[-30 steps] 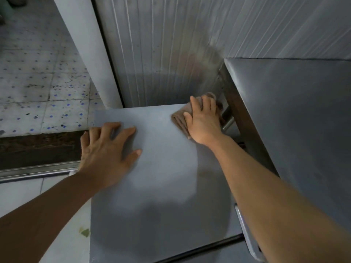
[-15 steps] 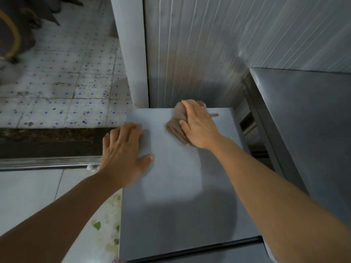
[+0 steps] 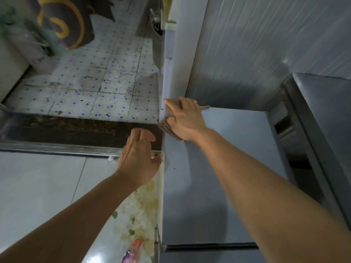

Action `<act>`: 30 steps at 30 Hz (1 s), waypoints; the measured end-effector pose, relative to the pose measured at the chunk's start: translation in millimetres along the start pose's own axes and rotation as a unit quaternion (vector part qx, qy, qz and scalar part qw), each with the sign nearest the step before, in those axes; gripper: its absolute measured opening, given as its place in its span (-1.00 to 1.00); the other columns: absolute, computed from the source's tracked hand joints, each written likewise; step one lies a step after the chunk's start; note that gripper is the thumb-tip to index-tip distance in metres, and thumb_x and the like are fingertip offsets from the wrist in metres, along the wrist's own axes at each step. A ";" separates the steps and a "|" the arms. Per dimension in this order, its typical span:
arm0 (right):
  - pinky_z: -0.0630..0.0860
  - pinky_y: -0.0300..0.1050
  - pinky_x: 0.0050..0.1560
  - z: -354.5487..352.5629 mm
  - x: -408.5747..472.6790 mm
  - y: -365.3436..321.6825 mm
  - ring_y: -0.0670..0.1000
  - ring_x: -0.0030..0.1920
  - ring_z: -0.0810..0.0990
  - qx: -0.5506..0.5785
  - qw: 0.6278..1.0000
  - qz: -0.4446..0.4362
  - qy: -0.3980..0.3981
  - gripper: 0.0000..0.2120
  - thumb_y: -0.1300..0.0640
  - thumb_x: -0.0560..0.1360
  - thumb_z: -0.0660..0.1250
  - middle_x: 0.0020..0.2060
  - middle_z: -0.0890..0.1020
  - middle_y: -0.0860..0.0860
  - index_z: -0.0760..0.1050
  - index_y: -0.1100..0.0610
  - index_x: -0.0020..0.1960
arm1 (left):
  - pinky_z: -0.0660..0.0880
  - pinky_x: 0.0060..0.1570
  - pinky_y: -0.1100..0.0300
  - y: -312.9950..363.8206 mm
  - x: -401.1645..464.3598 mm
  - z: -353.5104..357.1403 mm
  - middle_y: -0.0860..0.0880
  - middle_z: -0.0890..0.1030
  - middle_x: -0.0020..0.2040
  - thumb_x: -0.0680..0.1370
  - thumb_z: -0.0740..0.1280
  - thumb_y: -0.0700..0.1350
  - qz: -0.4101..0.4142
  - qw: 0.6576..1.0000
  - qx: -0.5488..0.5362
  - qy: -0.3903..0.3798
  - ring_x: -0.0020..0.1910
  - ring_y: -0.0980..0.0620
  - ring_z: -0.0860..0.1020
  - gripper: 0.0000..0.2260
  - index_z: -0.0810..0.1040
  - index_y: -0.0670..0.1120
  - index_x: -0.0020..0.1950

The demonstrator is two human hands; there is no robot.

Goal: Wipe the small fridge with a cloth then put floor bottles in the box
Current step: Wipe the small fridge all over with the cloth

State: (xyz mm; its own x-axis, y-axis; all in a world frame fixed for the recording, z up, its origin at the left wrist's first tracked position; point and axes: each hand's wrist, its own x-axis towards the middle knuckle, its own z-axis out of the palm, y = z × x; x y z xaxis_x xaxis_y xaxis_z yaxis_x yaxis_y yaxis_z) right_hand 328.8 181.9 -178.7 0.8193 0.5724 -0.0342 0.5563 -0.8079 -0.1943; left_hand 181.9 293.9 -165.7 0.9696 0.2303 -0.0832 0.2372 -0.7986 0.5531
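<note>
The small grey fridge (image 3: 224,168) fills the lower middle, seen from above. My right hand (image 3: 185,119) presses a brown cloth (image 3: 167,126) flat onto the fridge top at its far left corner. My left hand (image 3: 139,154) hovers off the fridge's left edge, fingers loosely bent, holding nothing. On the floor beside the fridge lies a bottle (image 3: 133,250) with a red label, partly cut off at the bottom edge.
A steel counter (image 3: 326,114) stands right of the fridge. Behind is a ribbed metal wall (image 3: 256,44) with a white post (image 3: 176,54). A door-track sill (image 3: 57,147) crosses the floor at left; beyond it lie spotted tiles and a dark mat (image 3: 66,21).
My right hand slid the cloth leftward along the back of the fridge top to its left corner. My left hand lifted off the top and moved beyond the left edge.
</note>
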 end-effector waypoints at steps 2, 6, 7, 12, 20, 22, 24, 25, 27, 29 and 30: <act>-0.03 0.16 0.47 2.6 8.7 -15.3 0.21 0.44 0.10 -0.031 0.999 -0.015 -0.027 -0.50 -0.09 0.53 0.10 0.43 0.20 0.12 0.22 -0.10 0.46 | 0.38 0.12 0.13 -6.8 -5.2 -4.5 -0.06 0.31 0.19 0.41 0.44 -0.15 -0.004 1.000 0.010 0.001 0.16 -0.04 0.37 -0.57 0.39 -0.10 0.22; -0.06 0.14 0.48 2.3 -13.0 -24.5 0.18 0.50 -0.04 -0.038 0.999 -0.029 -0.011 -0.52 -0.11 0.48 0.18 0.50 0.08 0.09 0.36 -0.04 0.38 | 0.36 0.17 0.10 -1.8 -9.6 -12.8 -0.07 0.31 0.20 0.43 0.41 -0.15 0.010 1.000 0.007 -0.003 0.18 -0.06 0.32 -0.57 0.37 -0.09 0.25; -0.05 0.14 0.48 4.5 -29.6 -27.9 0.17 0.51 -0.07 -0.032 0.999 -0.036 0.004 -0.52 -0.11 0.46 0.19 0.51 0.06 0.10 0.39 -0.03 0.36 | 0.35 0.18 0.10 0.7 -10.1 -15.2 -0.07 0.31 0.20 0.43 0.40 -0.16 0.016 1.000 0.008 -0.003 0.18 -0.06 0.31 -0.57 0.37 -0.08 0.25; -0.15 0.09 0.48 11.5 -104.4 -26.3 0.08 0.54 -0.18 -0.011 0.997 -0.064 -0.031 -0.42 -0.20 0.50 -0.06 0.55 -0.06 0.05 0.14 -0.09 0.50 | 0.29 0.16 0.11 11.9 -10.5 -22.7 -0.05 0.31 0.21 0.46 0.35 -0.14 0.019 1.000 -0.005 0.002 0.19 -0.04 0.29 -0.62 0.36 -0.05 0.25; -0.08 0.10 0.52 -17.2 -157.1 131.0 0.14 0.54 -0.14 -0.056 0.978 0.200 0.009 -0.49 0.00 0.63 -0.05 0.55 -0.11 0.12 -0.04 0.05 0.56 | 0.23 0.31 0.07 29.4 -35.7 10.1 -0.01 0.23 0.39 0.49 0.31 -0.14 0.080 0.992 0.044 -0.086 0.35 -0.07 0.24 -0.59 0.33 -0.04 0.31; -0.09 0.13 0.52 -15.8 -159.8 129.2 0.16 0.54 -0.16 -0.036 0.962 0.271 0.011 -0.48 0.00 0.63 -0.07 0.55 -0.13 0.14 -0.08 0.04 0.56 | 0.28 0.33 0.03 29.0 -39.1 11.8 -0.03 0.20 0.41 0.47 0.35 -0.14 0.080 0.992 0.046 -0.091 0.36 -0.07 0.25 -0.55 0.33 -0.05 0.32; -0.11 0.13 0.51 -9.6 -159.7 98.4 0.19 0.53 -0.16 -0.022 0.958 0.284 0.028 -0.47 0.01 0.62 -0.02 0.54 -0.11 0.17 -0.03 0.06 0.56 | 0.32 0.33 -0.02 27.9 -40.7 10.0 -0.03 0.21 0.44 0.45 0.38 -0.15 0.081 0.992 0.032 -0.094 0.38 -0.08 0.28 -0.51 0.33 -0.08 0.35; -0.11 0.12 0.51 -4.3 -162.3 75.6 0.20 0.53 -0.15 -0.018 0.966 0.254 0.039 -0.47 0.02 0.61 0.01 0.54 -0.08 0.19 0.01 0.07 0.55 | 0.32 0.33 -0.02 26.8 -41.2 8.6 -0.03 0.21 0.45 0.45 0.39 -0.15 0.081 0.992 0.027 -0.097 0.39 -0.07 0.28 -0.49 0.33 -0.09 0.37; -0.10 0.13 0.51 6.5 -172.9 24.4 0.20 0.53 -0.16 -0.012 0.986 0.166 0.033 -0.45 -0.01 0.57 -0.02 0.54 -0.06 0.17 0.07 0.06 0.54 | 0.31 0.35 0.01 23.2 -44.2 6.0 0.00 0.20 0.48 0.44 0.40 -0.16 0.081 0.991 0.019 -0.102 0.42 -0.04 0.28 -0.44 0.30 -0.10 0.40; -0.20 0.11 0.51 14.0 -185.5 -13.5 0.15 0.53 -0.23 -0.016 0.996 0.087 0.001 -0.41 -0.10 0.54 -0.16 0.54 -0.11 0.12 0.02 0.04 0.55 | 0.30 0.36 0.05 20.0 -50.2 5.7 0.02 0.17 0.50 0.43 0.42 -0.16 0.080 0.991 0.015 -0.110 0.43 -0.01 0.28 -0.39 0.28 -0.10 0.43; -0.27 0.07 0.48 14.1 -191.9 -21.7 0.12 0.53 -0.26 -0.018 0.998 0.056 -0.018 -0.39 -0.14 0.53 -0.21 0.54 -0.15 0.10 -0.02 0.03 0.55 | 0.29 0.37 0.07 18.9 -54.4 6.5 0.03 0.15 0.51 0.42 0.43 -0.15 0.078 0.990 0.017 -0.114 0.44 -0.01 0.27 -0.37 0.26 -0.08 0.45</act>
State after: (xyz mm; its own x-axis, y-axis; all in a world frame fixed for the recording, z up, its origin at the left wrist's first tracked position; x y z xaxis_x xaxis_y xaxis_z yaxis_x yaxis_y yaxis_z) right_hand 157.5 91.6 -181.7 0.8712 0.4829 -0.0886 0.4673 -0.8709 -0.1523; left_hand 134.1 262.7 -156.1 0.9822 -0.0251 -0.1862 0.0823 -0.8335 0.5463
